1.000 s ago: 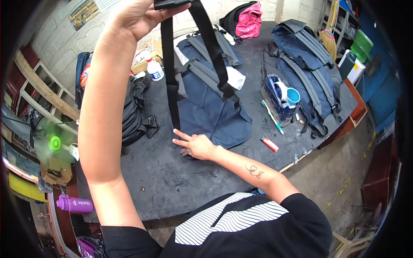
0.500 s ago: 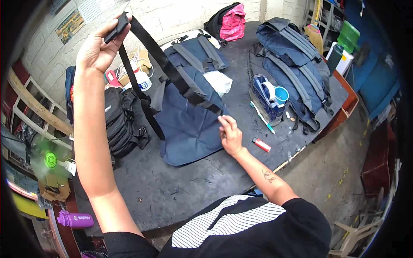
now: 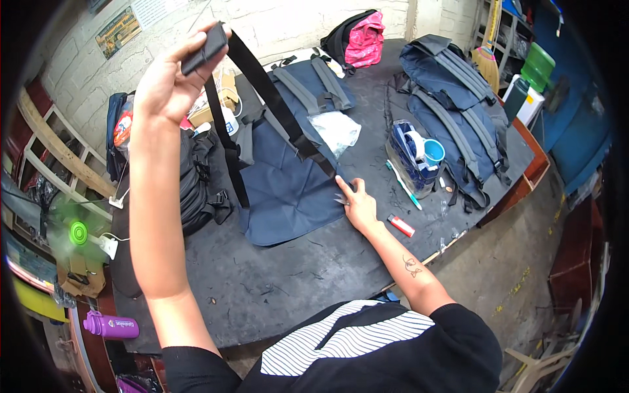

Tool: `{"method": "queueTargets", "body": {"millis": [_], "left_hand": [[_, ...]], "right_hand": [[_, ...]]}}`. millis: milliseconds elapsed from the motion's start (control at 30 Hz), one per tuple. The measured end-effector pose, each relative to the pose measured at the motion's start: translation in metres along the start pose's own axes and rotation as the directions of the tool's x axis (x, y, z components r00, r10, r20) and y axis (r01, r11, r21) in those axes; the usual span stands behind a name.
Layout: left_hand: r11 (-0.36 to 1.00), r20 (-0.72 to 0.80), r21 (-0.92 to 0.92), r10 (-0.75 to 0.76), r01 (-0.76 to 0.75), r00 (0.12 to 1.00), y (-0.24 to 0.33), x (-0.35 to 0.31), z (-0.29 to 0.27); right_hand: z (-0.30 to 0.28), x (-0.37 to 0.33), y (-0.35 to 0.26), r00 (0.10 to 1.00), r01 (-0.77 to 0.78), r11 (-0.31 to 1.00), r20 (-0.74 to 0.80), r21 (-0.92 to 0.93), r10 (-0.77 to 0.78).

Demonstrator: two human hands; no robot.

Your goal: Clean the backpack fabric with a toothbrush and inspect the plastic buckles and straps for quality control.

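Observation:
My left hand (image 3: 167,85) is raised high at the upper left, closed round the padded black handle (image 3: 206,50) of a navy fabric bag (image 3: 288,203). From that grip two black webbing straps (image 3: 259,75) run down taut to the bag, whose lower part rests on the table. At the bag's right edge is my right hand (image 3: 360,208), its index finger reaching to the lower end of one strap. Small pointed metal blades (image 3: 341,199), looking like thread snips, stick out from under its fingers; the rest of them is hidden in the palm.
Behind lie grey-strapped navy backpacks (image 3: 452,111) and a clear plastic bag (image 3: 335,130). Rightward on the dark table (image 3: 282,301) are a caddy with a blue cup (image 3: 434,152), a toothbrush (image 3: 404,186) and a red lighter (image 3: 401,226). A black backpack (image 3: 196,190) stands left; a purple bottle (image 3: 111,325) is lower left.
My left hand has shifted right with the handle, and the straps moved along. My right index finger has straightened, and the metal blades now show under that hand.

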State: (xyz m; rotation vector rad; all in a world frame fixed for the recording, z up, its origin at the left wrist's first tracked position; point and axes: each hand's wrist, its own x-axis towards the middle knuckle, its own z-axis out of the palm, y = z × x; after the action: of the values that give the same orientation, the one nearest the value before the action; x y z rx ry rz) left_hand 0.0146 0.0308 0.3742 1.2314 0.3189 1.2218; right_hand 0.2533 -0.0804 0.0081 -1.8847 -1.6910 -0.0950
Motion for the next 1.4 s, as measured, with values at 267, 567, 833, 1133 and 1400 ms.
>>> {"method": "queueTargets", "body": {"millis": [267,567,833,1133,1400], "left_hand": [[0.923,0.038,0.303,-0.261,0.238,0.964,-0.148,-0.127,0.006],[0.954,-0.162,0.055,-0.282,0.294,0.946,-0.237,-0.169,-0.008],[0.958,-0.252,0.057,-0.257,0.280,0.933,-0.250,-0.180,-0.014],[0.916,-0.218,0.285,-0.225,0.282,0.950,-0.247,-0.183,-0.008],[0.920,-0.342,0.327,-0.098,0.216,0.934,-0.269,-0.191,-0.013]], "right_hand": [[-0.062,-0.004,-0.018,0.960,-0.128,0.745,-0.106,0.655,0.258],[-0.098,-0.012,-0.051,0.992,-0.128,0.509,0.115,0.851,0.057],[-0.082,-0.011,-0.068,0.941,-0.338,0.379,0.315,0.862,0.122],[-0.066,-0.022,-0.077,0.977,-0.198,0.481,0.133,0.854,0.167],[-0.065,-0.021,-0.075,0.889,-0.456,0.263,0.425,0.850,0.169]]}}
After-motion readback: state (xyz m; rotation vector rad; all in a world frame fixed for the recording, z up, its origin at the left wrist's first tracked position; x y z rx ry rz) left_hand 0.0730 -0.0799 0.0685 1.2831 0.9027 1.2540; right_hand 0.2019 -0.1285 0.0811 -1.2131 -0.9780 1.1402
